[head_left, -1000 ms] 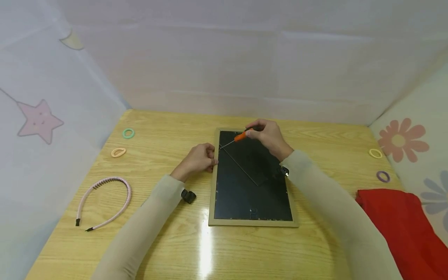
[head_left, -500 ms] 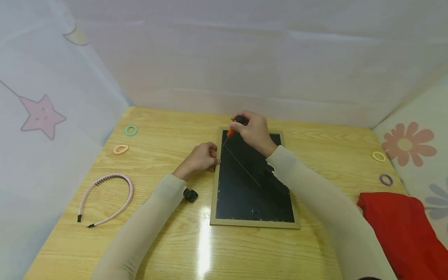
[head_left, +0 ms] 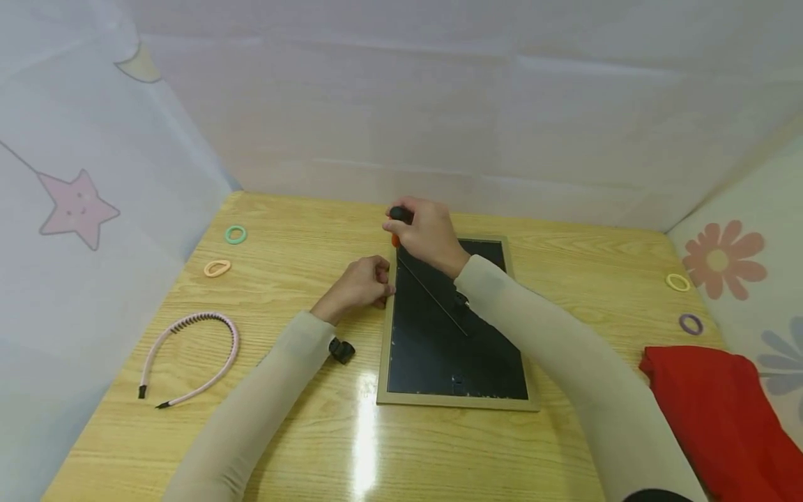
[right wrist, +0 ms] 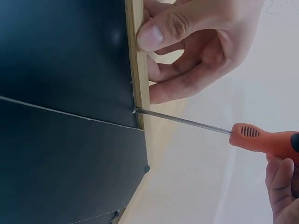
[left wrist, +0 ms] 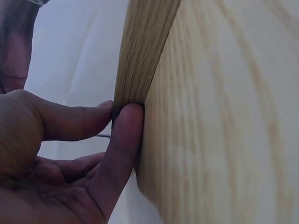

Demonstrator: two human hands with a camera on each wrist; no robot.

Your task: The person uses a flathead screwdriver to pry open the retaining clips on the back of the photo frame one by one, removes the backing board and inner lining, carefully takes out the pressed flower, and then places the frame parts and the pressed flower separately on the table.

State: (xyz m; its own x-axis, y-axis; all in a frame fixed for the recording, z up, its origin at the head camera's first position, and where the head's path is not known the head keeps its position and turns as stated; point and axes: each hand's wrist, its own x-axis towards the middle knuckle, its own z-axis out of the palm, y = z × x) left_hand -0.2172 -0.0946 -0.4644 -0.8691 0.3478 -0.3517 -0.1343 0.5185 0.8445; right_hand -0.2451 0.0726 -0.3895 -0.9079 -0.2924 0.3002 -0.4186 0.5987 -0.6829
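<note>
Pale sleeves reach in over the wooden table; a red cloth lies at the right, and a pink headband lies at the left. Between them the wooden frame lies flat, its black panel uppermost and crossed by a thin diagonal line; the left hand pinches the frame's left edge between thumb and forefinger. Farther up that edge the right hand has its fingers curled round the handle of an orange-and-black screwdriver; its tip meets a small metal tab at the panel's border. Purple and yellow rings sit at the right, peach and green rings at the left; behind rises a pale sheet, with faint lines too indistinct to read in a corner of the right wrist view.
</note>
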